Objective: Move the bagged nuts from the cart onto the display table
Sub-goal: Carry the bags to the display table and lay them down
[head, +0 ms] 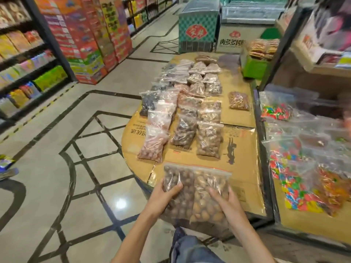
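Observation:
I hold two clear zip bags of nuts side by side over the near edge of the cardboard-covered display table (241,147). My left hand (163,196) grips the left bag of dark round nuts (176,179). My right hand (226,202) grips the right bag of light brown nuts (207,186). Farther along the table lie several rows of bagged nuts (186,130), and a single bag of small brown nuts (239,100) lies apart on the right. No cart can be made out in this view.
A black-framed shelf unit (266,168) on the right holds bags of colourful candy (296,183). Stacked product boxes (85,44) and shelving (22,63) line the aisle on the left. A freezer chest (198,25) stands beyond the table. A green box (253,66) sits at the table's far right.

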Tool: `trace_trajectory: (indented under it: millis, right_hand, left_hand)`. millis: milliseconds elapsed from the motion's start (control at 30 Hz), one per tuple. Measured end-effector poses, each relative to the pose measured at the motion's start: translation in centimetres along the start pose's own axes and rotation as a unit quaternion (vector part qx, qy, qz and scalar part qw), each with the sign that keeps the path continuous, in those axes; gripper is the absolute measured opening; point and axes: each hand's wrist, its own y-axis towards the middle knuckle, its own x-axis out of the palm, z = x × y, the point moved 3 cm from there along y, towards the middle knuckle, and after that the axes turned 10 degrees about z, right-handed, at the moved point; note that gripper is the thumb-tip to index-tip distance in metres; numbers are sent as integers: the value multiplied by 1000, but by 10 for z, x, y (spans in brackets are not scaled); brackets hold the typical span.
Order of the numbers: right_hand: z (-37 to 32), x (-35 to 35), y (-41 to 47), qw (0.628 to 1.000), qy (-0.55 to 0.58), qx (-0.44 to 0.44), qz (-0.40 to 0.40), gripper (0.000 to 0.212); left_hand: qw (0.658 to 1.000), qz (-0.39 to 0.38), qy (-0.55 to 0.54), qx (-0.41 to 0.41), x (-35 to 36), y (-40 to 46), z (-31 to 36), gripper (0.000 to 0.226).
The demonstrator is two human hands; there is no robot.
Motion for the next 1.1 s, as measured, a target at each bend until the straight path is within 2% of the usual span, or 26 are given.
trace_trajectory:
  millis: [100,133,233,333,433,533,633,700,767,867,1000,1033,1100]
  right_hand:
    - [-17,14,38,999,22,-2,24,121]
    - [-22,18,53,1000,25,6,16,118]
    - [-31,26,85,999,48,13,22,89]
    - [-43,30,112,999,24,2,31,118]
    - [-43,34,136,998,24,21,45,114]
    - [-44,43,157,998,31,25,39,120]
    - [-39,45,171,998,31,28,52,108]
    - [-37,46,180,998,13,26,57,116]
    - [-40,48,186,998,-18,14,53,119]
    - [-44,57,200,998,-33,-10,44,112]
    - [-41,70,202,993,-96,-35,57,95]
    - [-37,70,202,989,-128,-39,67,94]
    - [-35,69,200,976,-194,-51,90,96]
  left_hand:
    - [1000,-7,6,-6,3,53,14,60]
    - [1000,-10,3,-5,5,71,18,59]
    - [1000,-10,-6,6,13,119,27,51]
    - [1000,-22,4,16,21,158,46,59]
    - [998,-10,48,34,27,198,48,65]
    - [993,11,107,44,30,228,28,67]
    - [993,30,108,25,29,230,20,92]
    - [995,35,93,13,29,230,22,100]
    - [996,33,85,21,31,231,24,96]
    - [995,30,92,16,34,232,28,90]
    - [992,33,114,42,35,229,28,59]
    - [991,35,121,52,36,229,28,57]
    - [987,50,143,59,37,229,27,76]
